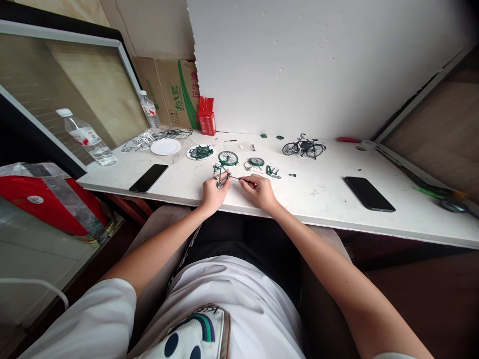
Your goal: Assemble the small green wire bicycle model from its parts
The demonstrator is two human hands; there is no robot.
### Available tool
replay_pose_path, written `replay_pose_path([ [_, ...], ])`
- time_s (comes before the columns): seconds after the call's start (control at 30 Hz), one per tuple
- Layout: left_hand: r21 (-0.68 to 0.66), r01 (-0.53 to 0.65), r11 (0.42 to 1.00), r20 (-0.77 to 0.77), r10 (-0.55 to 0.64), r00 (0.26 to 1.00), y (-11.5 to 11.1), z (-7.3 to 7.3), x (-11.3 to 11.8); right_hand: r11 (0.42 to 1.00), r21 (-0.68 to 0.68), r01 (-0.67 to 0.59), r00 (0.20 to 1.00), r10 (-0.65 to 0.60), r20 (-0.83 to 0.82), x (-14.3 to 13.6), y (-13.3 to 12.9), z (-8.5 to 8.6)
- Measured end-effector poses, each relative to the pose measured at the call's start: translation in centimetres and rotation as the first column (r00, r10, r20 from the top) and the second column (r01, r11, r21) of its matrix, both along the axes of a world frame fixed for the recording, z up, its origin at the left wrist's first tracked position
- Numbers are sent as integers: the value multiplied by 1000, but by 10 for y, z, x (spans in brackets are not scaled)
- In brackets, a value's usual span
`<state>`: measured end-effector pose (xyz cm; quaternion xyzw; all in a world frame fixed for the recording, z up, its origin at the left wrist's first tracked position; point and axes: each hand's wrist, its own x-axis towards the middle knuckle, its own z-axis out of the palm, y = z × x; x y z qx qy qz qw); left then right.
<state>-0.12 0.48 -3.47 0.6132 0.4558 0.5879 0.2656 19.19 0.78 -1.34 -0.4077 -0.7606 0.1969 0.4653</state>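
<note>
Gripping green model bicycle frame [221, 175] in closed left hand [213, 193]; pinched thin screwdriver [239, 178] in right hand [262, 192], tip against frame.

On my worktop [329, 199] I count two phones [148, 178] [369, 194], two water bottles [88, 138] [150, 110], two white plates [165, 146] [190, 154], one finished model bicycle [304, 147] and one red carton [207, 117].

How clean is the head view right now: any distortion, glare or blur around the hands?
Head view: strong wide-angle bending, the table edge curves and the corners darken. Light is soft and even, with no harsh glare on the table; the left phone shows only a dull sheen. The left hand on the green frame and the right hand with a thin tool look sharp but small.
</note>
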Motion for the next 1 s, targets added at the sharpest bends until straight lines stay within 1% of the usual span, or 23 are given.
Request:
replay_pose_path([
  [0.13, 19, -6, 1000, -34, 6, 999, -3, 0, 1, 1000, -17, -10, 999, 11, 50, -1, -2, 3],
  [0.23, 35, -5, 999, -74, 7, 997, -5, 0, 2, 1000, -13, 1, 993, 0, 119, -3, -5, 5],
  [0.4, 54, -1, 999, -70, 4, 998, -5, -1, 3, 995, -26, 94, 968, -85, 238, -7, -12, 7],
  [0.47, 53, -2, 999, -61, 5, 998, -4, -1, 4, 993, -23, 119, 963, -110, 244, -8, -13, 7],
  [0.53, 48, 0, 999, -59, 3, 998, -3, -2, 3, 993, -13, 118, 967, -112, 231, -8, -12, 6],
  [0.63, 35, 6, 999, -55, -4, 998, -2, -4, 3, 996, -15, 87, 972, -82, 220, -7, -10, 4],
  [0.77, 24, 7, 1000, -52, -6, 999, -2, -6, 2, 999, 11, 49, 965, -50, 256, -6, -9, 2],
  [0.9, 27, 0, 1000, -55, 2, 998, -4, -4, 4, 996, 32, 80, 953, -86, 290, -6, -8, 0],
  [1.0, 25, -5, 1000, -57, 7, 998, -5, -3, 4, 995, -14, 100, 953, -91, 290, -6, -7, -1],
])
